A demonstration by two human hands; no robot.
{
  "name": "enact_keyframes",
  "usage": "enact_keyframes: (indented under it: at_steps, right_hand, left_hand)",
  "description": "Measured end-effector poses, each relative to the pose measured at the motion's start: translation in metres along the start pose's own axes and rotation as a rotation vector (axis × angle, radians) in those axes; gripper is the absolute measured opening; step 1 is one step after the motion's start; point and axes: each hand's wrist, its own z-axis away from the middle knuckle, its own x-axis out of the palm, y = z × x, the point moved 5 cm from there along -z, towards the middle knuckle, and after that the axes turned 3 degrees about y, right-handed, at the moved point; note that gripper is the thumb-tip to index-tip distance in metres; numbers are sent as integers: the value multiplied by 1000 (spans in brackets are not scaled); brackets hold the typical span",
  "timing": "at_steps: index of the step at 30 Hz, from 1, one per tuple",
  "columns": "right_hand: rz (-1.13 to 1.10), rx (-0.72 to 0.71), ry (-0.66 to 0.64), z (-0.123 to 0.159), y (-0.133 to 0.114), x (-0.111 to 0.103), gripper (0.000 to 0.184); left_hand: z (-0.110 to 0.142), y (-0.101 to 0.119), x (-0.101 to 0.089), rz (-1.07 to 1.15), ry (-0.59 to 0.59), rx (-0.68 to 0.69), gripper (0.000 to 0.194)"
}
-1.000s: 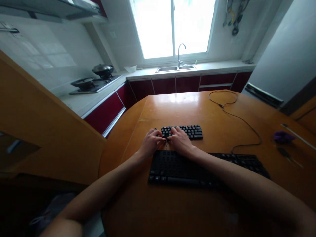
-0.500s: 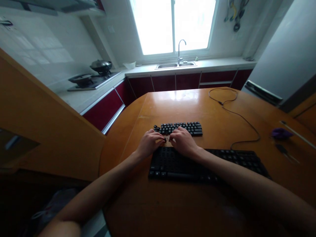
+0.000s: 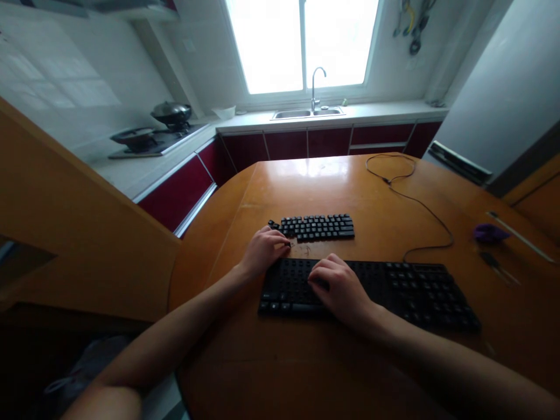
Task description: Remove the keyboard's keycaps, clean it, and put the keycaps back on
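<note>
A black keyboard (image 3: 411,291) lies across the table, its main letter area stripped of keycaps while the bottom row and the right-hand block keep theirs. Behind it, loose black keycaps (image 3: 324,226) are laid out in rows. My left hand (image 3: 263,252) rests by the left end of those rows, thumb and fingertips pinched on a small dark keycap (image 3: 287,244). Over the bare middle of the keyboard, my right hand (image 3: 343,289) is closed with curled fingers; whatever they hold, if anything, is hidden. Small dark crumbs (image 3: 304,249) dot the wood between keycaps and keyboard.
The keyboard's cable (image 3: 431,213) loops over the right side of the wooden table (image 3: 280,192). Farther right lie a purple object (image 3: 490,233), a small brush-like tool (image 3: 499,267) and a thin white stick (image 3: 520,234). A sink and stove stand beyond.
My right hand has moved away from the left hand, back toward me and over the keyboard. The left hand stays pinched near the keycaps. The view has shifted slightly.
</note>
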Motion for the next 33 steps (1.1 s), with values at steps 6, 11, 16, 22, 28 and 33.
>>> enact_keyframes:
  at_steps: [6, 11, 16, 22, 28, 33]
  right_hand:
    - [-69, -42, 10, 8, -5, 8, 12]
    - [-68, -75, -38, 15, -10, 18, 12]
    - [-54, -118, -58, 16, -12, 21, 12]
    - [18, -165, -81, 16, -16, 21, 15]
    - [97, -215, -121, 16, -18, 24, 18]
    - [126, -224, -144, 16, -18, 27, 18]
  left_hand:
    - [29, 34, -23, 274, -39, 0, 10]
    - [68, 65, -27, 376, -147, 81, 6]
    - [78, 69, -22, 338, -182, 106, 7]
    - [81, 73, -23, 273, -148, 143, 11]
    - [82, 82, -27, 220, -103, 155, 16]
    - [82, 83, -25, 155, -103, 185, 16]
